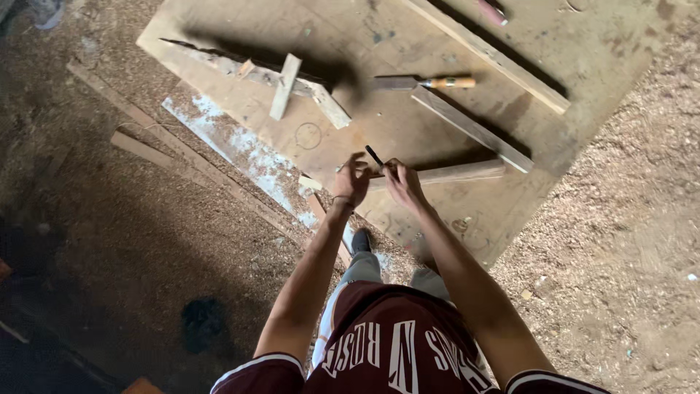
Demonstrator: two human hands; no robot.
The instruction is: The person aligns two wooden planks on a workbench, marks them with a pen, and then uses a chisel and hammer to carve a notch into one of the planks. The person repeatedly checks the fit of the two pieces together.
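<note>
Both arms reach down toward a plywood board [408, 124] lying on the floor. My left hand [352, 180] rests on the near end of a narrow wooden strip [452, 173], fingers curled. My right hand [399, 179] sits right beside it and pinches a thin dark pencil-like tool [375, 156] whose tip points up and left over the strip's end. The two hands almost touch.
A chisel with a wooden handle [437, 83] lies on the board farther out. Other wooden slats [472, 128], [503, 60] and a nailed scrap piece [286, 86] lie around it. Sawdust [627, 219] covers the floor; more strips [146, 149] lie at left.
</note>
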